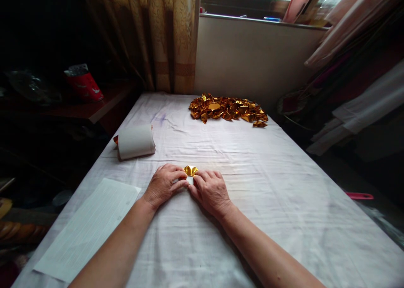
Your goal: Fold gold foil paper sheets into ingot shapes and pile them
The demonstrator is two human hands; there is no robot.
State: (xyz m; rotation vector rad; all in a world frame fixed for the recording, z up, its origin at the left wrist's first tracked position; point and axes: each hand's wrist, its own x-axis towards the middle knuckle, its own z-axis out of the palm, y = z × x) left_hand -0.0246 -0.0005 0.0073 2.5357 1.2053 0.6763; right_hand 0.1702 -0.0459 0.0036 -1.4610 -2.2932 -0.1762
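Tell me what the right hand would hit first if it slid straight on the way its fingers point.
The right hand points up and left, so it would meet the gold foil piece at its fingertips, then the left hand pressing beside it. They already look close to touching; depth is hard to judge.

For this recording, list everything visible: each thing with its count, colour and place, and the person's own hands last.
small folded gold foil paper: one, gold with white underside, pinched between both hands at table centre
pile of folded gold foil pieces: many, gold, far end of the table
roll of white paper: one, white with a gold edge showing, left of the hands
flat white lined sheet: one, white, near left table corner
white cloth-covered table: one, white, fills the middle
red packet: one, red, on the dark shelf at left
patterned curtain: one, tan, behind the table
pink object on windowsill: one, pink, top right
left hand: bare, on the foil paper
right hand: bare, on the foil paper
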